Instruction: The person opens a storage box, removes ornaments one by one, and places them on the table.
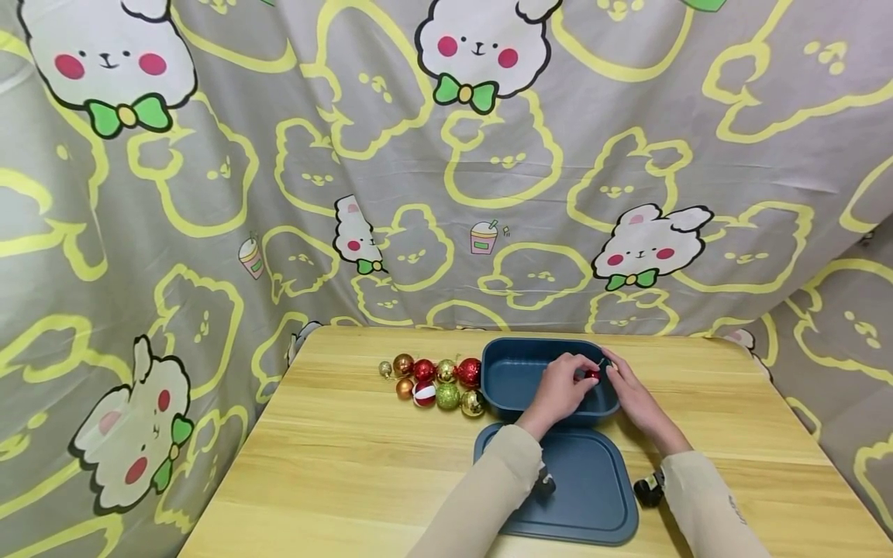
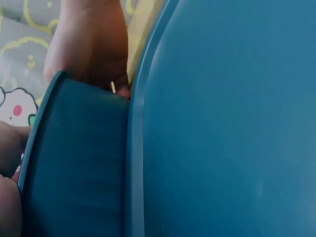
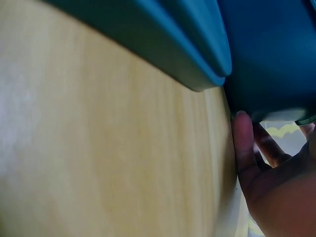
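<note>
A deep blue rectangular container stands with its opening up. My left hand reaches over its near side and pinches a small red ball ornament inside, near the right end. At that right end, my right hand grips the wall, its thumb by the rim and its fingers along the outside. In the right wrist view, the fingers of my right hand lie against the outer wall, low down near the table. Only part of my left hand shows in the left wrist view, beside the rim.
Left of the container, several ball ornaments in red, gold, green and copper lie in two rows, touching or nearly so. A flat blue lid rests on the wooden table in front of the container. Behind hangs a patterned curtain.
</note>
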The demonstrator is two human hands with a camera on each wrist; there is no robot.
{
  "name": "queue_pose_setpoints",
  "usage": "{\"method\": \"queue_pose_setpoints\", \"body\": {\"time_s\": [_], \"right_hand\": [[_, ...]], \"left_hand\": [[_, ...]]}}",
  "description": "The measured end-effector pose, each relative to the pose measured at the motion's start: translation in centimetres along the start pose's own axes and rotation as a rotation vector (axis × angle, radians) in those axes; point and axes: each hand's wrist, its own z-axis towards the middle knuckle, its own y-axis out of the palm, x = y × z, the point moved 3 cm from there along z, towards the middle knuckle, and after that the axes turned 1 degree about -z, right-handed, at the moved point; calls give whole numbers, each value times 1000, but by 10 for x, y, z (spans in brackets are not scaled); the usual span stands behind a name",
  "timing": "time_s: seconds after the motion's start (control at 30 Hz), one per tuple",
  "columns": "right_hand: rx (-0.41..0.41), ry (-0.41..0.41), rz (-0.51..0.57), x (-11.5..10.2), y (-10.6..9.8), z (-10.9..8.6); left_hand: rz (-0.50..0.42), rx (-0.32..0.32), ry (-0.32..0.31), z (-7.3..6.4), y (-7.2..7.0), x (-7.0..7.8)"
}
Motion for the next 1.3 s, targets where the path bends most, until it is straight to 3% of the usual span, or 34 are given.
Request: {"method": "queue_pose_setpoints", "body": {"time_s": [0.2, 0.5, 0.77, 0.97, 1.3], "right_hand": [[-2, -16, -2, -2, 0, -1], [-8, -11, -7, -2, 0, 0], [-14, 0, -2, -3, 0, -1], [-11, -2, -3, -2, 0, 0], [0, -14, -17, 0, 0, 0]], "left_hand": [[-110, 54, -21, -2, -3, 0], [-154, 54, -30, -3, -5, 0], [-268, 71, 24, -4, -14, -3], [-298, 94, 28, -5, -28, -6], [-386, 120, -2, -14, -65, -13]]}}
